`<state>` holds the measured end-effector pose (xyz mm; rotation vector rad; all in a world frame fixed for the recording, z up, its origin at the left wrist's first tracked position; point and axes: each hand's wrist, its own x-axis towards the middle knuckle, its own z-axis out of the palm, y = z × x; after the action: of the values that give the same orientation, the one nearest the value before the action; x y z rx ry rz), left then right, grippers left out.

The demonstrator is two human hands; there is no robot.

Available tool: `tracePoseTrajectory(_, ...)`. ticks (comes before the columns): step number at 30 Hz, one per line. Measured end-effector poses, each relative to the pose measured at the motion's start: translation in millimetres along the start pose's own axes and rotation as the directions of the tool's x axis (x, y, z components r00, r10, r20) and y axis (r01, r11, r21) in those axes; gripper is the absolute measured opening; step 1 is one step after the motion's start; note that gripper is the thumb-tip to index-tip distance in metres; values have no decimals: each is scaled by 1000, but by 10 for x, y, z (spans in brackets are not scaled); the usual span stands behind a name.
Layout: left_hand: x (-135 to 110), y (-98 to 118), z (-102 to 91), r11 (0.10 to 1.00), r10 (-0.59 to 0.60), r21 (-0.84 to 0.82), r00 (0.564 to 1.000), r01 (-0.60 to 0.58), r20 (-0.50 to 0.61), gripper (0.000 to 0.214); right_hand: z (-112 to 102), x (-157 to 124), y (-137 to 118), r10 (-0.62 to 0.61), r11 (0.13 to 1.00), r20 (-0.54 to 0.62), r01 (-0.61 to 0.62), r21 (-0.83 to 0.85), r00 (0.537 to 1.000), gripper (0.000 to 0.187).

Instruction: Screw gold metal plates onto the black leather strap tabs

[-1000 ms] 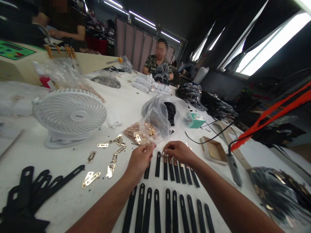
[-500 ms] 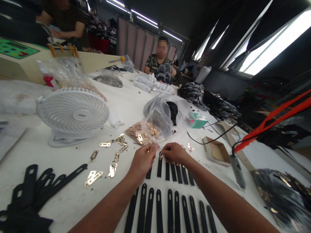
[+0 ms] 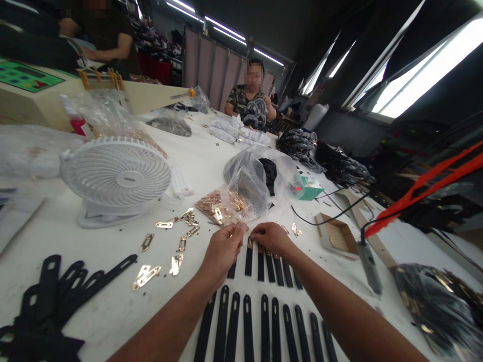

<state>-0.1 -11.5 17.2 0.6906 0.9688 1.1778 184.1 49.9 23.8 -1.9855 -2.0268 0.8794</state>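
Observation:
My left hand (image 3: 225,246) is closed in a pinch beside the upper row of black straps; what its fingertips hold, if anything, is hidden. Facing it, my right hand (image 3: 272,237) has its fingers together at the top end of a black strap (image 3: 248,264), on a small gold metal plate (image 3: 250,243) with a slot. More straps (image 3: 269,266) with gold plates at their ends lie partly under my right hand. Closer to me runs a row of slotted black straps (image 3: 247,322) without plates. Loose gold plates (image 3: 176,264) are scattered to the left of my left hand.
A clear bag (image 3: 245,186) spills gold plates beyond my hands. A white fan (image 3: 116,176) stands left, above a pile of black straps (image 3: 49,296). Right are a small cardboard box (image 3: 335,236), a green box (image 3: 309,187) and a hanging cable. A person (image 3: 247,95) sits across the table.
The gold plate at my right fingertips now lies straighter along the strap's end. Both hands stay nearly in place. The person across has raised a hand by the grey loops.

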Motion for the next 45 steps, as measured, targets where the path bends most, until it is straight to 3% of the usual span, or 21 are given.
tracePoseTrajectory(9, 8, -2, -23, 999, -2, -53, 999, 4, 33, 59, -82, -45, 5, -72, 997, -134, 74, 10, 988, 16)
tracePoseTrajectory(16, -35, 37, -1, 996, -14, -92, 999, 17, 40, 76, -273, -416, -234, -170, 960, -240, 215, 178, 956, 23)
tracePoseTrajectory(19, -38, 19, 5, 994, -30, -105, 997, 38, 74, 83, -237, -592, -398, -276, 913, -219, 327, 245, 936, 20)
tracePoseTrajectory(23, -27, -22, 5, 992, -41, -117, 993, 54, 109, 93, -161, -685, -563, -415, 896, -122, 429, 119, 902, 17)
tracePoseTrajectory(27, -18, -35, 5, 990, -14, -140, 992, 32, 124, 90, -137, -665, -620, -387, 921, -104, 390, 8, 916, 14)
tracePoseTrajectory(34, -33, 4, 5, 993, -10, -113, 983, 31, 186, 67, -273, -617, -549, -257, 941, -82, 269, 205, 963, 15)
tracePoseTrajectory(40, 8, 1, -35, 997, 45, -73, 997, -40, 69, 48, -431, -501, -443, -147, 953, -64, 158, 257, 987, 19)
tracePoseTrajectory(45, 72, 89, -86, 977, 94, -184, 992, -108, -85, 47, -417, -381, -382, -177, 983, 63, 175, 47, 982, 19)
